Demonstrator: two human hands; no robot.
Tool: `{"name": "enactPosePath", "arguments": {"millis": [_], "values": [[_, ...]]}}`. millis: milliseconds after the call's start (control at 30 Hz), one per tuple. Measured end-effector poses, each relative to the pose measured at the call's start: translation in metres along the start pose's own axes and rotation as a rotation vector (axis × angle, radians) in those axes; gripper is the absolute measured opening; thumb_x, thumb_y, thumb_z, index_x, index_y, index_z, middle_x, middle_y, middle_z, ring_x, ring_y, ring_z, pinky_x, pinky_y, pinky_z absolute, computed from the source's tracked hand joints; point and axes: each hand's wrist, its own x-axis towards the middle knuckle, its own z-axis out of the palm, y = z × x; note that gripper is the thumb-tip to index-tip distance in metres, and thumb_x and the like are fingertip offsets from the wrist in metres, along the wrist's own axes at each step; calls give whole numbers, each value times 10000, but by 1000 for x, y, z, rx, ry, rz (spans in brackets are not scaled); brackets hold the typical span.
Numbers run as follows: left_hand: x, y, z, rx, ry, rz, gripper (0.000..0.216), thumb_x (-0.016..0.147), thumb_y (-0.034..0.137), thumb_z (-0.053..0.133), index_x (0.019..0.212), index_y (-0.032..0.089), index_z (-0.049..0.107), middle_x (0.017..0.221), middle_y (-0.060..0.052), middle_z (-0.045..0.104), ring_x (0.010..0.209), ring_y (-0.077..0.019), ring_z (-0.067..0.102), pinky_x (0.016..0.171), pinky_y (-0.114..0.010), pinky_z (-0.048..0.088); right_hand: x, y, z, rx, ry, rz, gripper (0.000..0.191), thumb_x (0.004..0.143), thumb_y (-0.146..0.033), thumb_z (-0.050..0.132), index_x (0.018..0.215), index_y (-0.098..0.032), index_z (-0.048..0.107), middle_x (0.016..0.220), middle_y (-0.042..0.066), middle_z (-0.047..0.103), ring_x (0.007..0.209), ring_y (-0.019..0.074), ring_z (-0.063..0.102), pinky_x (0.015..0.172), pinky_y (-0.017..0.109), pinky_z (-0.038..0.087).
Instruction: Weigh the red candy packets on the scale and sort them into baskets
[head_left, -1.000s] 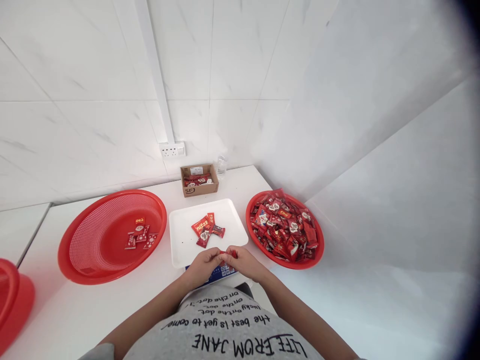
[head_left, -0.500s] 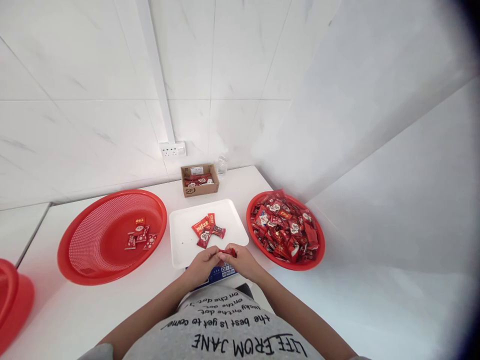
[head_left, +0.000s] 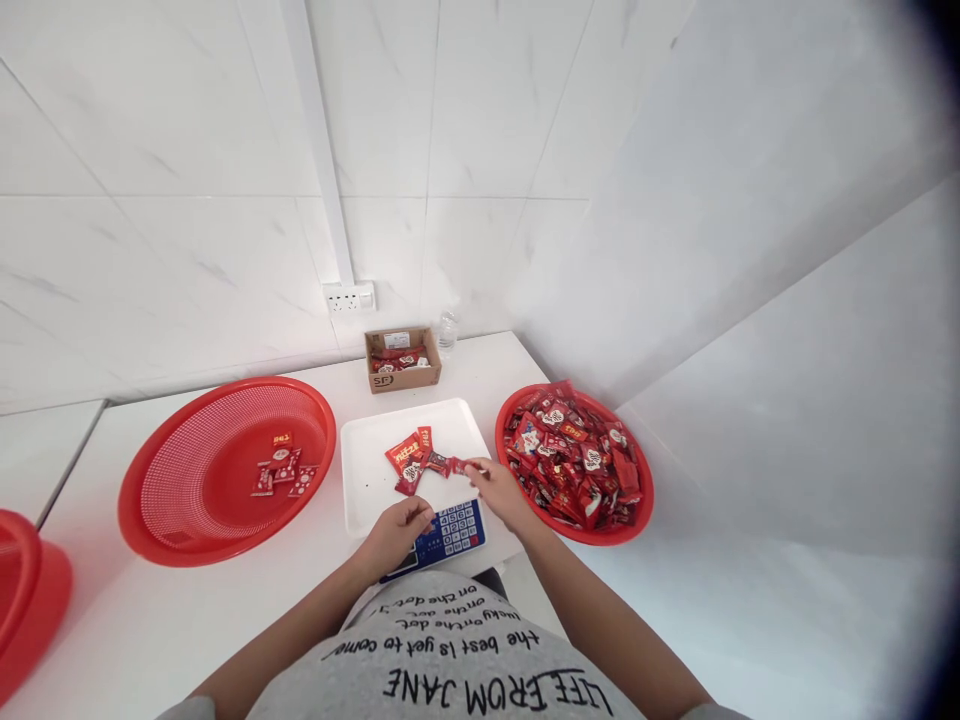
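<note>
My right hand (head_left: pixel 495 490) pinches a small red candy packet (head_left: pixel 457 466) over the right part of the white scale tray (head_left: pixel 367 505). Several red packets (head_left: pixel 409 458) lie together in the tray's middle, just left of that packet. My left hand (head_left: pixel 405 530) is curled closed at the tray's front edge, beside the scale's blue keypad (head_left: pixel 454 530); I see nothing in its fingers. Right of my right hand, a red basin (head_left: pixel 649 500) is heaped with packets (head_left: pixel 570 450).
On the left stands a large red basket (head_left: pixel 172 550) with a few packets (head_left: pixel 285 468) in it. A cardboard box (head_left: pixel 405 378) holding packets is behind the tray, next to a clear plastic bottle (head_left: pixel 448 335). Another red container (head_left: pixel 45 600) is at the far left.
My hands were together around a red packet at the tray's front edge. They have parted: the right moved forward over the tray with the packet, the left drew slightly left. The keypad is more exposed.
</note>
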Motion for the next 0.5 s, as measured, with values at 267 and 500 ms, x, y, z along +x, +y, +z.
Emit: {"name": "enactPosePath", "arguments": {"millis": [267, 500], "values": [[-2, -5, -1, -14, 19, -7, 271, 766, 442, 444, 753, 186, 532, 695, 4, 568, 718, -161, 529, 707, -276, 407, 62, 1, 4, -342, 21, -31, 258, 806, -275, 489, 1017, -186, 608, 951, 51, 652, 877, 166, 581, 797, 284, 426], [-5, -12, -7, -68, 52, -34, 261, 761, 434, 457, 750, 181, 521, 687, 10, 542, 711, -151, 520, 708, -274, 407, 63, 6, 18, -463, 48, -189, 343, 815, -193, 448, 1136, -174, 566, 1158, 92, 564, 1021, 183, 524, 901, 288, 373]]}}
